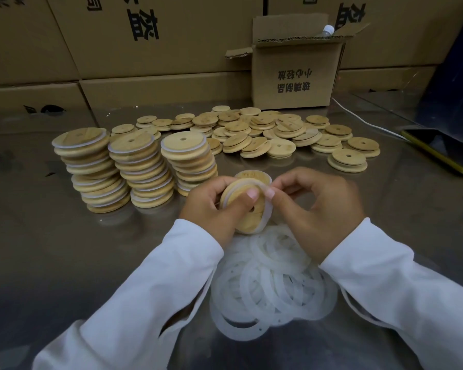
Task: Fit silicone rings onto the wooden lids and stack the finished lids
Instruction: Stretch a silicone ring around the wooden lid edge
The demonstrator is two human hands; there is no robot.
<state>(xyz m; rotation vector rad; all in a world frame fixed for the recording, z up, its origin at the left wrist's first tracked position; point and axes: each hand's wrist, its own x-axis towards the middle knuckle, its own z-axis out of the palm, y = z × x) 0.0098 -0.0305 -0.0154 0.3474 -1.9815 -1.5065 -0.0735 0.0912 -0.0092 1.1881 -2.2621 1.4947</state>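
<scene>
Grip: left hand [211, 209] holds lid [251, 223], right hand [316, 206] pinches ring [269, 209].

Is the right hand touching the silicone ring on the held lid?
Touching. The head view shows the right hand pinching the silicone ring on the wooden lid that the left hand grips.

Long white sleeves are being worn on both arms: the left sleeve [145, 289] and the right sleeve [390, 279] are being carried down to the wrists, where plain cuffs are being left loose. The cloth is being creased into soft folds, and a dark gap is being shown along each sleeve's inner edge. The left hand [211, 209] and the right hand [321, 212] are being left uncovered, with short thumbnails [252, 194] being shown.
</scene>
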